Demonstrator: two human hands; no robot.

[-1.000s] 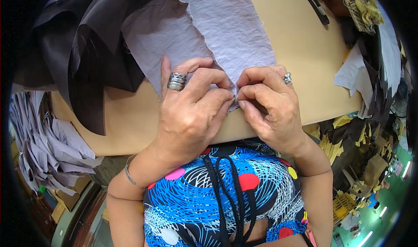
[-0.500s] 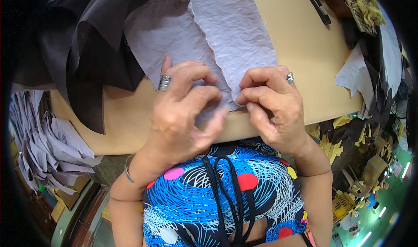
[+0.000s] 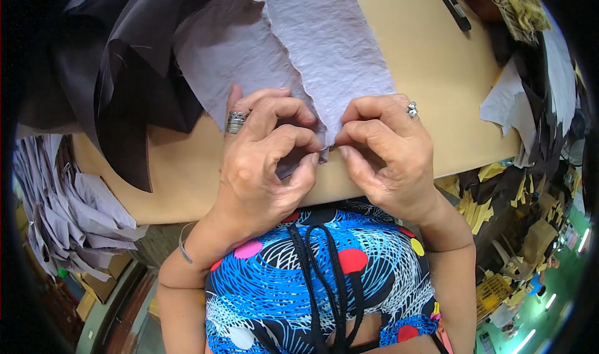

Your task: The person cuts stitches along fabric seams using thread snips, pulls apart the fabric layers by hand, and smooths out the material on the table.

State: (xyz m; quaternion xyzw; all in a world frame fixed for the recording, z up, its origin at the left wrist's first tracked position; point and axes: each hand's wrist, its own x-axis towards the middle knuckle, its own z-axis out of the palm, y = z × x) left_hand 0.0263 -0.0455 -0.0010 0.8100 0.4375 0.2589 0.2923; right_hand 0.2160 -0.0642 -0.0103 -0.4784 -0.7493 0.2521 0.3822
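Note:
Two pale lilac pieces of fabric overlap on the tan table [image 3: 443,113]: an upper strip [image 3: 331,48] with a wavy raw edge, and a wider piece [image 3: 231,51] under it at the left. My left hand [image 3: 265,151], with wide rings on one finger, pinches the near corner of the fabric between thumb and fingertip. Close beside it, my right hand [image 3: 390,151] pinches the same end at its right side. The fingertips of both hands are only a little apart, and a short bit of cloth shows below them.
Dark brown fabric [image 3: 143,85] lies heaped at the left, its tip near the table's front edge. A stack of lilac pieces [image 3: 81,204] hangs at the lower left. A black pen [image 3: 450,4] lies at the top right, near fabric scraps [image 3: 508,98]. A yellow crate [image 3: 493,295] stands below right.
My left thumb and fingertip have closed on the fabric corner, where they were apart and blurred. The fabric has shifted slightly left, and my right hand stays nearly in place.

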